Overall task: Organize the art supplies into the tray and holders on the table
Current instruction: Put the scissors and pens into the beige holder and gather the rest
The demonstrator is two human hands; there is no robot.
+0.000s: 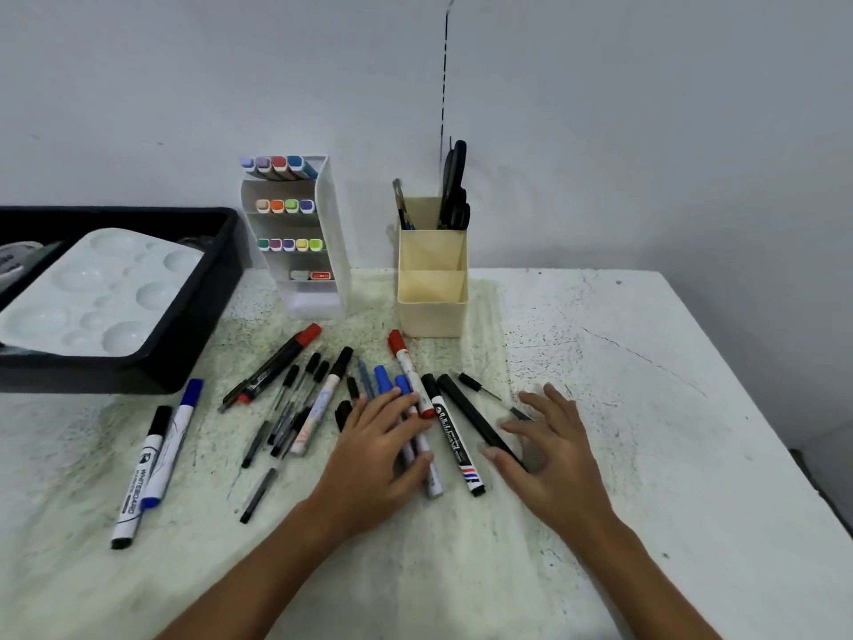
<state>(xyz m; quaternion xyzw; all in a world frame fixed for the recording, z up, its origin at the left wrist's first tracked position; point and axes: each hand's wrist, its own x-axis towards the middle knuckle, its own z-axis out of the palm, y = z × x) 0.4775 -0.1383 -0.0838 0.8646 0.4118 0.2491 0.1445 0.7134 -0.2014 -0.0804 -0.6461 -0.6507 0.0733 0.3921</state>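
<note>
Several pens and markers lie scattered across the table's middle. My left hand (383, 448) lies flat on a bunch of markers with blue and red caps (396, 385), fingers fairly straight. My right hand (549, 448) hovers with spread fingers over a long black marker (475, 418), its thumb touching the marker's near end. A whiteboard marker with a black cap (450, 431) lies between my hands. The cream holder (432, 288) stands behind them, scissors (454, 187) and brushes in its back compartment. The white tiered holder (295, 233) carries coloured markers.
A black tray (203, 316) at the left holds a white paint palette (101, 293). Two whiteboard markers (152, 459) lie near the tray's front. A small black pen (477, 385) lies beyond my right hand. The table's right edge runs diagonally at the far right.
</note>
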